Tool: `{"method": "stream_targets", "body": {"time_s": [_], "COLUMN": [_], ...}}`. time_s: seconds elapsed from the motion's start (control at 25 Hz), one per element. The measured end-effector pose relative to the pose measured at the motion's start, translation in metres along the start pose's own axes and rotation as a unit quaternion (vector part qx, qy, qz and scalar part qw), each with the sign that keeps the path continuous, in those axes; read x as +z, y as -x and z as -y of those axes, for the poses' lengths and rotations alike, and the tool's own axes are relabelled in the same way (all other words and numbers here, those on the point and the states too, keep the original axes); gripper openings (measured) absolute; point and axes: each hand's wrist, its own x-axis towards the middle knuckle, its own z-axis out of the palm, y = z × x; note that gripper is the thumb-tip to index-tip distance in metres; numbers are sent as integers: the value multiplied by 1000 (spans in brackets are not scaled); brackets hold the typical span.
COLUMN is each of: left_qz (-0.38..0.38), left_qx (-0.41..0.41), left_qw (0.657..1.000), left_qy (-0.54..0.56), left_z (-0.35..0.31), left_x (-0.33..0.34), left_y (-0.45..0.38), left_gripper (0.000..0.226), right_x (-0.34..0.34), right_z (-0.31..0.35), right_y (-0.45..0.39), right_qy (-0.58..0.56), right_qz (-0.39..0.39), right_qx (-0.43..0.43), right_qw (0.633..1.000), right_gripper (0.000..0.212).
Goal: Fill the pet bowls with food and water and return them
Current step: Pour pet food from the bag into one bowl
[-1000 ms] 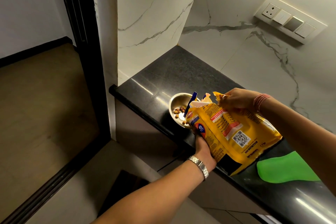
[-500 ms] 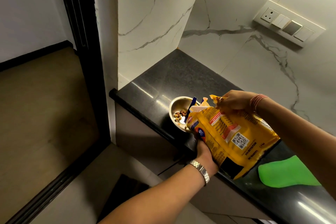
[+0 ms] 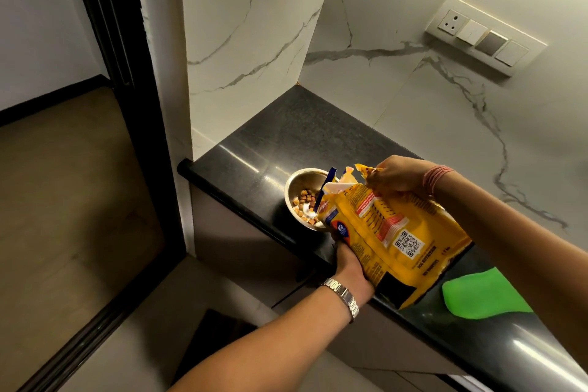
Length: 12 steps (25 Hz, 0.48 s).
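I see the yellow food bag [image 3: 389,234] tilted, its open mouth over the steel bowl [image 3: 300,197] on the black counter [image 3: 302,134]. My left hand [image 3: 348,267] grips the bag from under, my right hand [image 3: 396,177] pinches its top edge. Kibble [image 3: 305,197] lies in the bowl.

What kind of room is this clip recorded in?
Most likely a home kitchen: a polished black stone counter over grey cabinets, white marble-look wall panels carrying a switch-and-socket plate, and a steel bowl being filled from a yellow pet-food bag.
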Motion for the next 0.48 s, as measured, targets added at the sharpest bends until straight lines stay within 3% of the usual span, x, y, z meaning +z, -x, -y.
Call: {"method": "stream_targets", "body": {"time_s": [0.48], "left_qz": [2], "left_qx": [6], "left_qw": [1000], "left_qy": [-6], "left_z": [1], "left_x": [0], "left_y": [0], "left_gripper": [73], "right_x": [3], "right_z": [-5], "right_y": [-3], "right_qy": [14], "right_qz": [-31], "right_qx": [-19], "right_qw": [999], "right_gripper": [38]}}
